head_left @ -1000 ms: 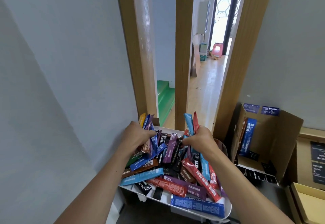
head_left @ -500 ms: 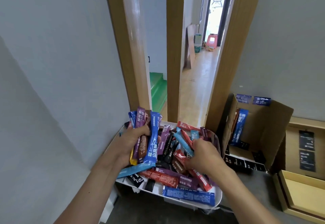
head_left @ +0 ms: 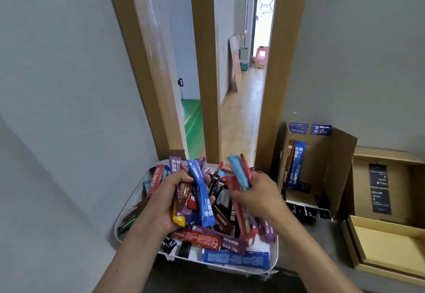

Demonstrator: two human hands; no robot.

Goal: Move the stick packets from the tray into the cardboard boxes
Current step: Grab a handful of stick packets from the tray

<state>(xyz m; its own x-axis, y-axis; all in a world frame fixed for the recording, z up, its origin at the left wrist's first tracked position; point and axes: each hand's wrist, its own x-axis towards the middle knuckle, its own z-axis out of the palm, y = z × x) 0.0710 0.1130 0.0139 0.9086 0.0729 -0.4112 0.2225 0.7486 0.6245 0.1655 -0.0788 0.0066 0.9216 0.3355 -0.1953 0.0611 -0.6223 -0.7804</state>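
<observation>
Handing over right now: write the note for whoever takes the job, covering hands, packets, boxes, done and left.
Left hand grips a bundle of packets above the tray.
Right hand pinches a light-blue packet and a red packet.
Done: a blue packet and a brown packet stand in the open cardboard box; the far-right box shows none.
Left: the pile in the tray, plus both handfuls, goes into the boxes.
</observation>
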